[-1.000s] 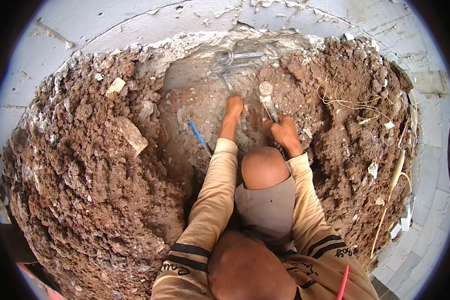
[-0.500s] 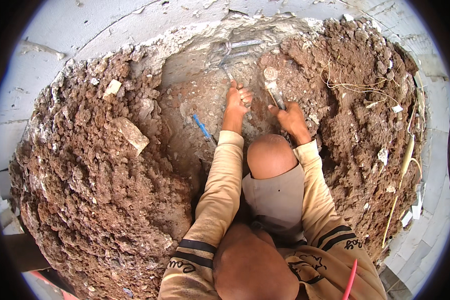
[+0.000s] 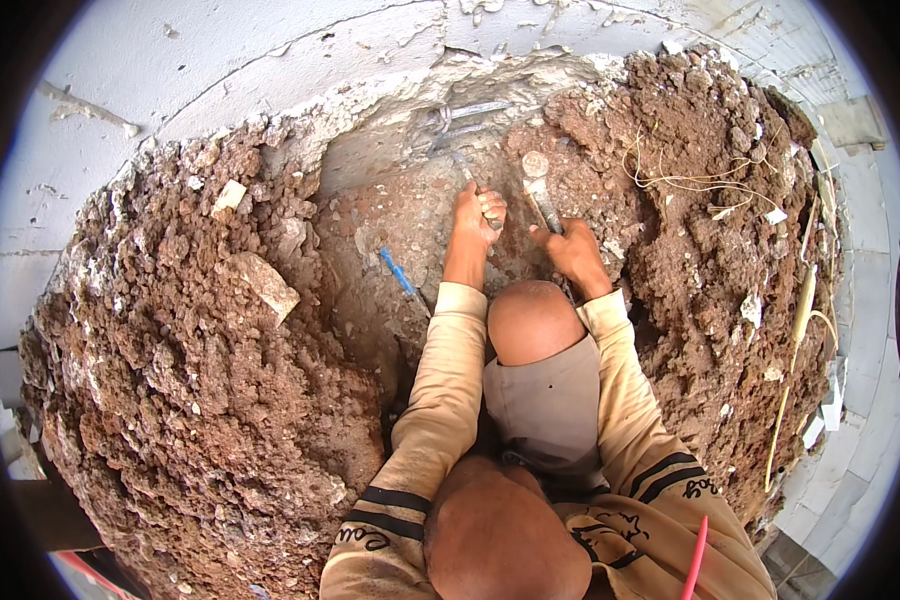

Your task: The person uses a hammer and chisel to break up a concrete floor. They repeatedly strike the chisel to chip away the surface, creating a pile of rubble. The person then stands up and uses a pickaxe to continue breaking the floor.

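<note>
My left hand [image 3: 478,213] is closed round a thin metal chisel [image 3: 466,172], whose far end points at the broken concrete edge [image 3: 430,130]. To its right, my right hand [image 3: 576,252] grips the grey shaft of a hammer [image 3: 544,203]. The hammer has a round, pale end and lies apart from the chisel. Both hands are low in a dug-out hollow, just beyond my bent knee [image 3: 535,325]. Beyond the chisel, grey metal bars [image 3: 475,110] show in a gap in the concrete. Left of my left wrist lies a blue rod-like piece [image 3: 397,271].
Heaped brown soil [image 3: 200,400] rises on the left, with more soil [image 3: 710,260] on the right. A pale flat chunk [image 3: 268,287] rests on the left heap. Thin yellowish wire [image 3: 690,178] loops over the right one. A pale wall [image 3: 270,70] curves behind.
The view has shifted slightly. My right hand has drawn back a little, and more of the hammer's shaft shows ahead of it. My left hand keeps its hold on the chisel.
</note>
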{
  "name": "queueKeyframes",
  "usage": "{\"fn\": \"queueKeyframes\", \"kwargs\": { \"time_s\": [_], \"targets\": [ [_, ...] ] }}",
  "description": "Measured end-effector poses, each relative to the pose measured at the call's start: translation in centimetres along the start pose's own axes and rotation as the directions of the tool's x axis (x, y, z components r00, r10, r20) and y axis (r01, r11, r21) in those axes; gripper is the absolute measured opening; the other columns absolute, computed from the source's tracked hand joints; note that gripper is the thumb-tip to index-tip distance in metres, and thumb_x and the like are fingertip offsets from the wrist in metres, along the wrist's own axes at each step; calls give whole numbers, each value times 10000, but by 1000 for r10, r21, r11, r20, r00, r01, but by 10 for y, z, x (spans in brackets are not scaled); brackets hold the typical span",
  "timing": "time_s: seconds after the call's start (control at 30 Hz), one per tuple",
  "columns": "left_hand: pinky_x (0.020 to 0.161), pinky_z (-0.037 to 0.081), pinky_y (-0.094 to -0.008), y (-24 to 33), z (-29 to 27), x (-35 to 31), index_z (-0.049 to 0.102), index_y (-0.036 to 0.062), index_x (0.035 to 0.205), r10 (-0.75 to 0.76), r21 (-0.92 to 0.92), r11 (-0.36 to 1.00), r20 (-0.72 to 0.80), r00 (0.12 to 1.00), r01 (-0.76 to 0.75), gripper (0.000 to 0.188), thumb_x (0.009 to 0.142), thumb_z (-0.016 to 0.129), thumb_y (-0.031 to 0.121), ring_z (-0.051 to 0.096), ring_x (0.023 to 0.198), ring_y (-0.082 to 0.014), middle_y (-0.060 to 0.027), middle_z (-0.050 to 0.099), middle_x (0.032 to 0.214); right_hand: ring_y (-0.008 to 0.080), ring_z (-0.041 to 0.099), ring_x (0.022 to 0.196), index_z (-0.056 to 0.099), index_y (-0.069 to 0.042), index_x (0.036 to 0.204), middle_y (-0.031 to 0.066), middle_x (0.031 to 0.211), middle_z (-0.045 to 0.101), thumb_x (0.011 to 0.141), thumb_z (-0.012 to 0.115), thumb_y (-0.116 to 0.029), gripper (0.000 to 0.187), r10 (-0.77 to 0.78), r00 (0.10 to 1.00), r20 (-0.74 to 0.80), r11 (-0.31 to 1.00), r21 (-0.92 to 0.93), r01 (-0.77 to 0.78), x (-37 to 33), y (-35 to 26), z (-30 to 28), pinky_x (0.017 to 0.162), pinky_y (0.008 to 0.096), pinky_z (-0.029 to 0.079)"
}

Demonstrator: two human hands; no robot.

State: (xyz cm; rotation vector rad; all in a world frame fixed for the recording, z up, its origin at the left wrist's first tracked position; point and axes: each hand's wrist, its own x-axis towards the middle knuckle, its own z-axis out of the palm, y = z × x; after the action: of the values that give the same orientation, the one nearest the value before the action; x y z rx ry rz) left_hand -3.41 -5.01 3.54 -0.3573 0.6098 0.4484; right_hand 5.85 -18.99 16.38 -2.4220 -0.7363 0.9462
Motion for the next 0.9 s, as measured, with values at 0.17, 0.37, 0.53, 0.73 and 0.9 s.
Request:
{"fn": "queueKeyframes", "kwargs": {
  "time_s": [0.17,0.37,0.53,0.73,0.9],
  "targets": [
    [373,238,-233,17,-9,17,410,120,772,56,-6,998,18,998,-56,462,1067,331,467,281,447,-90,41,314,567,338,692,673,657,131,1056,254,817,693,828,711,-359,542,54,998,-22,998,19,-53,-8,-10,3,650,418,541],
    [402,297,-256,-19,-4,-5,409,141,810,457,4,883,-230,859,-469,425,1072,297,456,301,466,-117,13,364,605,206,606,547,676,105,911,130,682,637,837,727,-307,422,-64,995,-79,997,-46,60,5,8,6,478,352,465],
    [441,360,-308,-39,20,-29,461,118,894,351,172,927,-89,932,-333,374,1082,315,406,417,490,-159,-30,497,628,139,481,455,637,15,802,28,576,534,869,710,-252,284,-21,999,-44,968,250,32,-3,-1,1,420,318,384],
    [400,301,-275,-49,36,-10,518,101,896,359,384,852,66,931,-356,386,1069,380,417,425,469,-137,-35,522,602,96,428,453,578,-59,751,-10,557,482,902,690,-219,246,-114,985,-129,936,319,150,-11,-18,-10,413,279,350],
    [382,288,-244,-35,48,10,507,127,939,324,311,887,107,940,-341,317,1062,396,398,389,481,-110,-6,493,642,114,465,465,564,-55,782,1,581,498,933,667,-222,248,-148,977,-151,900,390,196,-24,-35,-14,424,280,384]
  ]
}}
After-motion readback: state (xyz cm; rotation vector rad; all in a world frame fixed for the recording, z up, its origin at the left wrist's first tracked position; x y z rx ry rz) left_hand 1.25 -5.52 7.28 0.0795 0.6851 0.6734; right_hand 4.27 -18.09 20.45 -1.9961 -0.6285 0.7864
